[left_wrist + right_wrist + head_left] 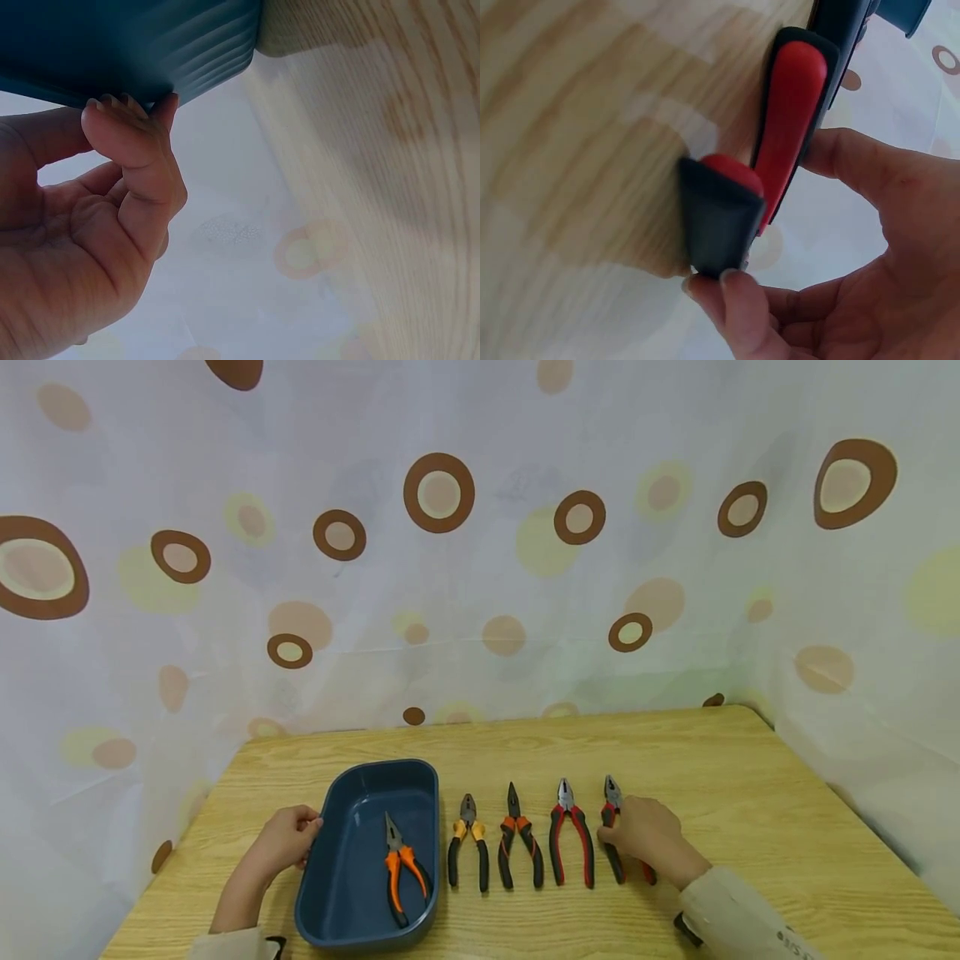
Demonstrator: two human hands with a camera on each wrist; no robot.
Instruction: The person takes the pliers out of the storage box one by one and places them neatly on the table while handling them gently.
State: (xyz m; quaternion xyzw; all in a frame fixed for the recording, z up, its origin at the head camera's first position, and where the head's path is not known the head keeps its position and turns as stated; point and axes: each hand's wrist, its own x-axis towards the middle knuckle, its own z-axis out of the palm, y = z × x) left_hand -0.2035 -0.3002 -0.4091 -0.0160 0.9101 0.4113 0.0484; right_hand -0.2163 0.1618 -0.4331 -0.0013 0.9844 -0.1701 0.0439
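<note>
At the left, my left hand (287, 839) pinches the rim of a dark blue plastic bin (308, 893). The left wrist view shows the fingers (131, 139) curled at the bin's edge. Inside the bin lie long-nose pliers with orange and black handles (405, 864). My right hand (651, 835) grips the rightmost pliers (612, 791), which have red and black handles. In the right wrist view, the thumb is against one handle (795, 97) and fingertips are against the other; the head view hides part of these pliers behind the hand.
Between bin and right hand lie yellow-and-black pliers (468, 835), orange-and-black long-nose pliers (514, 831) and red-and-black pliers (566, 827), side by side on the wooden table (525, 747). A patterned curtain (480, 568) hangs behind and along both sides.
</note>
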